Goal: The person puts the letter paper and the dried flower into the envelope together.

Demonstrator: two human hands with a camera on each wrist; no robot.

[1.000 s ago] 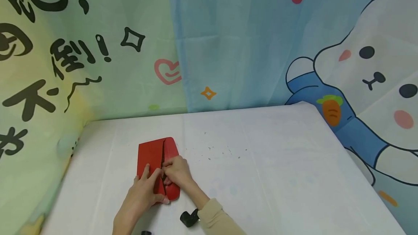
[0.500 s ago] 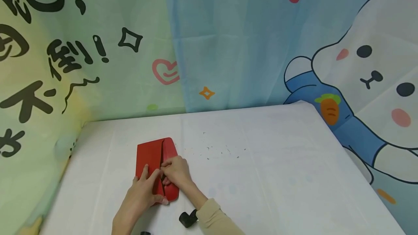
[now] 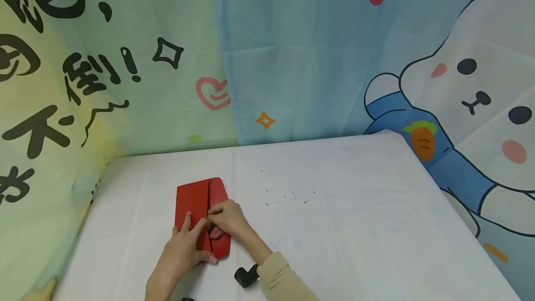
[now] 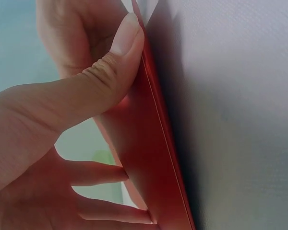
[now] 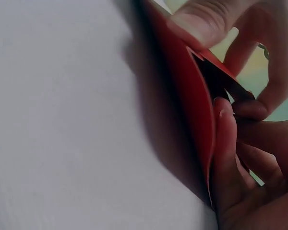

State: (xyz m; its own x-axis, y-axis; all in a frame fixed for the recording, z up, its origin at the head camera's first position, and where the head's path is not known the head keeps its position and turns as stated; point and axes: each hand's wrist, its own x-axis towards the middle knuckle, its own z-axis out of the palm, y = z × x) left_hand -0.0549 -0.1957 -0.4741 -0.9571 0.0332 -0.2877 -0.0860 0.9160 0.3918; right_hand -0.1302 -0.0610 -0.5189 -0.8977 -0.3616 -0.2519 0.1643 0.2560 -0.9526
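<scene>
A red envelope (image 3: 190, 199) lies on the white-covered table with its mouth slightly parted and its flap (image 3: 220, 245) spread to the right. My left hand (image 3: 179, 251) grips it, fingers spread over its front and thumb at the near edge. In the left wrist view that thumb (image 4: 127, 45) presses against the envelope's edge. At the mouth, my right hand (image 3: 230, 219) pinches the edge close to my left index fingertip. The right wrist view has a right fingertip (image 5: 224, 115) inside the opening, against the flap's inner side; the envelope's inside is dark and mostly hidden.
Small dark specks (image 3: 288, 192) are scattered on the white cloth (image 3: 355, 226) beyond the right hand. A black rounded device (image 3: 245, 277) shows by the right cuff, and part of another at the bottom edge. Printed curtains (image 3: 301, 59) stand behind the table.
Both hands stay at the same place on the envelope. The right forearm and the black device by its cuff have shifted slightly to the right.
</scene>
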